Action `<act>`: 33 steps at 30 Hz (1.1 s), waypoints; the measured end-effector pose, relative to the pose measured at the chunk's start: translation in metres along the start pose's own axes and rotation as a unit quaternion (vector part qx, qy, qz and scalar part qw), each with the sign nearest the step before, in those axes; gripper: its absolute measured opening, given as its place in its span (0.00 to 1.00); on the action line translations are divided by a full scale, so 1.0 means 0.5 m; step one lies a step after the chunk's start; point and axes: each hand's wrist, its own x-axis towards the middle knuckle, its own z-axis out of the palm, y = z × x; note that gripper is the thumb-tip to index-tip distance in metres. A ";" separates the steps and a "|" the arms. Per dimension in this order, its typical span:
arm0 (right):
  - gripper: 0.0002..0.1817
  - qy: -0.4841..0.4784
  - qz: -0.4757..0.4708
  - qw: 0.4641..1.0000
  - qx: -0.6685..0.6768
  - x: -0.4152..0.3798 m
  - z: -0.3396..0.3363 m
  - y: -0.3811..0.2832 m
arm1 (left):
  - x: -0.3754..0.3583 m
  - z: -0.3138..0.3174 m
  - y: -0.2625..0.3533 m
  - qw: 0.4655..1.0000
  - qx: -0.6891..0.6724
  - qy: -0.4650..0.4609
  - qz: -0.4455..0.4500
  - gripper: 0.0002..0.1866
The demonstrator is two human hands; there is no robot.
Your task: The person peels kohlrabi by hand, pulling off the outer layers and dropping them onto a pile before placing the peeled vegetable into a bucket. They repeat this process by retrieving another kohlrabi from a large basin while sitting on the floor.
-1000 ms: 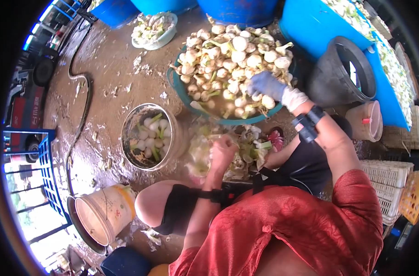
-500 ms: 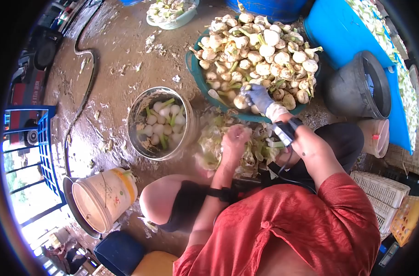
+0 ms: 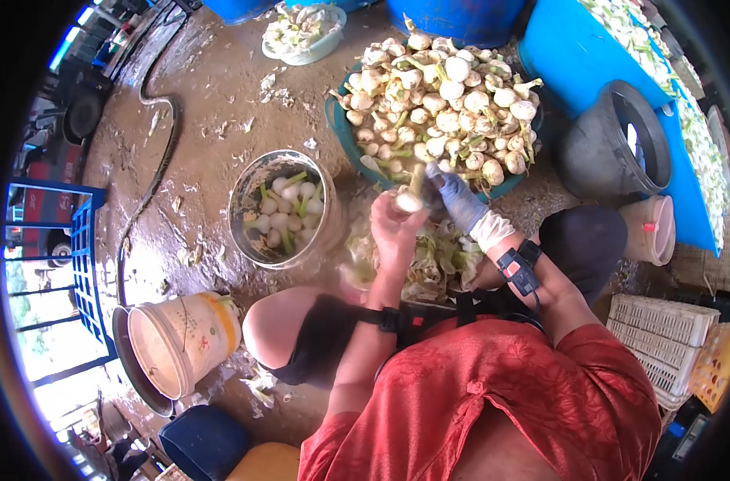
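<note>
My left hand [image 3: 394,230], bare, is closed around a garlic bulb [image 3: 410,201] whose pale cut stem points up. Close to that stem is my right hand [image 3: 463,205], in a blue-grey glove with a white cuff. Its thumb points at the stem and its other fingers curl mostly out of sight; what they hold, if anything, I cannot make out. Beyond both hands stands a green tub [image 3: 342,138] heaped with unpeeled, soil-stained garlic. A heap of loose husks and leaves [image 3: 441,260] lies below my hands. To the left, a metal-rimmed bucket [image 3: 235,210] holds cleaned white bulbs.
Right of the tub are a black bucket [image 3: 577,156], a pink bucket [image 3: 655,232] and a blue sheet [image 3: 593,56] edged by trimmed garlic. A white bucket [image 3: 192,337] lies tipped at left. A hose [image 3: 175,120] crosses the wet floor. A white crate [image 3: 653,337] stands lower right.
My right hand has drawn back from the tub's near edge toward my left hand. The left hand has risen from above the husks and now holds a garlic bulb.
</note>
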 end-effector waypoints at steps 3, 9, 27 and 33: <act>0.24 -0.012 0.008 0.995 -0.094 -0.002 0.021 0.013 | -0.010 -0.006 -0.006 0.959 0.240 0.017 0.152 0.30; 0.16 -0.003 0.022 0.999 -0.043 -0.021 0.037 0.036 | -0.018 -0.029 -0.009 0.993 0.115 0.008 0.040 0.28; 0.08 -0.097 -0.003 0.987 0.131 -0.057 0.018 0.026 | -0.033 -0.033 0.026 0.974 -0.215 -0.048 -0.061 0.19; 0.07 -0.027 -0.291 0.906 -0.307 -0.064 -0.004 0.025 | -0.018 -0.060 -0.001 0.914 -0.336 -0.090 -0.208 0.21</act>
